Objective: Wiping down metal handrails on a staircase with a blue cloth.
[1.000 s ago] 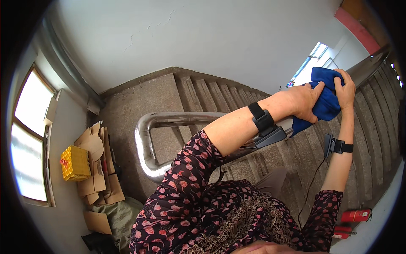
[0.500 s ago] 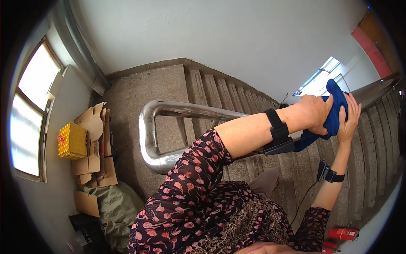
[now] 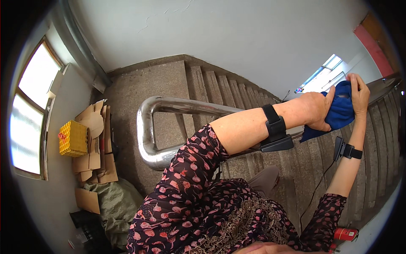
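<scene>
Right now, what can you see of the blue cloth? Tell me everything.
The blue cloth looks like soft fabric, bunched and creased, with a loose corner hanging at its lower left. It is at the metal handrail. The left hand grips its left side; the right hand touches its right edge. A small pale patch shows near its top; whether a gap, I can't tell.

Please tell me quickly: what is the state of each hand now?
Left hand: closed on the blue cloth.
Right hand: against the cloth's right edge, fingers partly extended; whether it grips cannot be told.
</scene>
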The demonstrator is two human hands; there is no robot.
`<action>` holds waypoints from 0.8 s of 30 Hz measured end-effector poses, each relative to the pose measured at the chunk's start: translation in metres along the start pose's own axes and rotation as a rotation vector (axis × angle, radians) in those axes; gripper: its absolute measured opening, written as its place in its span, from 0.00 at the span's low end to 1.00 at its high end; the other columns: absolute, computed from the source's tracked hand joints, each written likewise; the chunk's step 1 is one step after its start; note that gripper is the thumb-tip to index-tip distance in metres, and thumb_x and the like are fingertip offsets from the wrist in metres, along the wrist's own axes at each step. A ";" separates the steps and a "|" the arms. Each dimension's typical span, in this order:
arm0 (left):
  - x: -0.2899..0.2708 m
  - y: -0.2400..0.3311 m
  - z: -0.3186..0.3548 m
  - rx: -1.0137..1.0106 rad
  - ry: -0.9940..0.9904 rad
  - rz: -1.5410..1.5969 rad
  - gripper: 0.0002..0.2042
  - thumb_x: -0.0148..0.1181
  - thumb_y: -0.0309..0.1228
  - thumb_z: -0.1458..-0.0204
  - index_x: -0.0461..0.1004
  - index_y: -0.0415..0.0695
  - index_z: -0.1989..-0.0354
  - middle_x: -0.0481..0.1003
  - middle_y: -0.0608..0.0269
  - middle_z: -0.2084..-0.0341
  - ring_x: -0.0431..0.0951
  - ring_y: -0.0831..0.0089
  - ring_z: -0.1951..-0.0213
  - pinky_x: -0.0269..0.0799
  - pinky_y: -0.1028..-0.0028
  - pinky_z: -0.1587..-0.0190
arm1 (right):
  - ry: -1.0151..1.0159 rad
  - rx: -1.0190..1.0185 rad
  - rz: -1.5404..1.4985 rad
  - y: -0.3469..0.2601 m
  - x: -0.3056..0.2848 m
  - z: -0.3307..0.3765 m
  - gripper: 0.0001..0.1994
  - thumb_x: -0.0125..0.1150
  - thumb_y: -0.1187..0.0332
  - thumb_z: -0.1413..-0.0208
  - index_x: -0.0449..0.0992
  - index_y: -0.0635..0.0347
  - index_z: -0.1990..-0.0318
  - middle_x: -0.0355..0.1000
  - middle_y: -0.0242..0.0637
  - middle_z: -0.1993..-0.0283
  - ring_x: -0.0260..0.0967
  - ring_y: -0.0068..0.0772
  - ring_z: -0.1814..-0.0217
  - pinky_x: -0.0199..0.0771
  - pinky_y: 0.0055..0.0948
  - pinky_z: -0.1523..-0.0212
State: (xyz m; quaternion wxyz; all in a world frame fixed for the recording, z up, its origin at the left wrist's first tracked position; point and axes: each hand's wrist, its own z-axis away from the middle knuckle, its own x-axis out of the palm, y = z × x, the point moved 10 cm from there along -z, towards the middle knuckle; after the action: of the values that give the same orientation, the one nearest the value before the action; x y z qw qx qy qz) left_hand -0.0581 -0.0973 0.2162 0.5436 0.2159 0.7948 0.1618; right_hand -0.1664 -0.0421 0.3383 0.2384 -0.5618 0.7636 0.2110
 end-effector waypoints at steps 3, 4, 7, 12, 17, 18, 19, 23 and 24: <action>0.002 0.001 -0.003 0.023 0.032 0.004 0.54 0.65 0.52 0.60 0.40 0.24 0.36 0.77 0.41 0.69 0.79 0.52 0.65 0.75 0.67 0.60 | -0.223 0.182 -0.265 0.031 0.013 0.013 0.18 0.44 0.61 0.35 0.75 0.68 0.59 0.76 0.41 0.62 0.72 0.30 0.59 0.68 0.24 0.55; 0.000 0.000 -0.003 0.024 0.056 0.008 0.54 0.65 0.51 0.61 0.42 0.23 0.37 0.77 0.40 0.69 0.79 0.51 0.66 0.75 0.67 0.61 | -0.208 0.164 -0.267 0.025 0.013 0.016 0.18 0.43 0.61 0.35 0.75 0.68 0.59 0.76 0.40 0.61 0.72 0.30 0.58 0.68 0.25 0.54; 0.001 -0.001 -0.004 0.024 0.048 0.014 0.54 0.65 0.52 0.61 0.43 0.23 0.37 0.77 0.39 0.69 0.79 0.51 0.65 0.75 0.67 0.61 | -0.157 0.148 -0.269 0.006 0.011 0.025 0.19 0.41 0.61 0.34 0.75 0.68 0.59 0.76 0.40 0.61 0.72 0.30 0.58 0.69 0.26 0.54; -0.001 -0.001 -0.005 0.033 0.063 0.042 0.52 0.60 0.60 0.58 0.47 0.25 0.38 0.77 0.39 0.69 0.79 0.50 0.64 0.76 0.64 0.61 | -0.074 -0.012 -0.195 -0.034 -0.001 0.038 0.20 0.39 0.59 0.35 0.76 0.67 0.60 0.75 0.41 0.58 0.71 0.38 0.54 0.66 0.30 0.50; 0.003 -0.006 -0.010 0.012 0.085 0.082 0.51 0.55 0.65 0.56 0.49 0.26 0.40 0.76 0.39 0.70 0.79 0.49 0.65 0.76 0.60 0.63 | -0.036 -0.018 -0.249 -0.066 -0.006 0.071 0.26 0.31 0.56 0.35 0.75 0.66 0.55 0.68 0.44 0.44 0.62 0.42 0.41 0.56 0.37 0.39; 0.002 -0.006 -0.009 0.025 0.083 0.087 0.52 0.55 0.65 0.56 0.49 0.26 0.40 0.76 0.38 0.70 0.79 0.48 0.65 0.75 0.61 0.63 | -0.035 -0.020 -0.250 -0.075 -0.006 0.076 0.26 0.31 0.56 0.35 0.75 0.66 0.55 0.68 0.44 0.44 0.62 0.42 0.41 0.56 0.37 0.39; 0.003 -0.005 -0.010 0.042 0.079 0.095 0.52 0.56 0.65 0.57 0.49 0.26 0.40 0.76 0.38 0.70 0.78 0.48 0.64 0.75 0.61 0.62 | -0.023 -0.007 -0.277 -0.083 -0.008 0.082 0.26 0.31 0.55 0.35 0.75 0.66 0.53 0.67 0.45 0.42 0.60 0.44 0.39 0.55 0.38 0.37; 0.001 -0.006 -0.009 0.058 0.024 0.125 0.54 0.58 0.65 0.59 0.48 0.26 0.40 0.76 0.38 0.69 0.78 0.47 0.63 0.75 0.61 0.61 | -0.062 -0.003 -0.232 -0.102 -0.008 0.106 0.27 0.33 0.52 0.36 0.71 0.63 0.46 0.58 0.46 0.34 0.53 0.46 0.32 0.48 0.43 0.33; 0.001 -0.007 -0.009 0.059 0.017 0.122 0.55 0.59 0.65 0.60 0.48 0.26 0.39 0.76 0.37 0.68 0.78 0.47 0.63 0.75 0.61 0.61 | -0.049 -0.023 -0.198 -0.107 -0.009 0.111 0.27 0.35 0.50 0.36 0.71 0.64 0.46 0.57 0.47 0.34 0.52 0.48 0.32 0.49 0.43 0.34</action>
State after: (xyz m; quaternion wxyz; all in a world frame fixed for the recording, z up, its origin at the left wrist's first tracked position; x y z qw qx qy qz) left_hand -0.0677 -0.1028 0.2149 0.5191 0.2785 0.7893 0.1732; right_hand -0.0473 0.0006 0.2496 0.2702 -0.6317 0.6959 0.2091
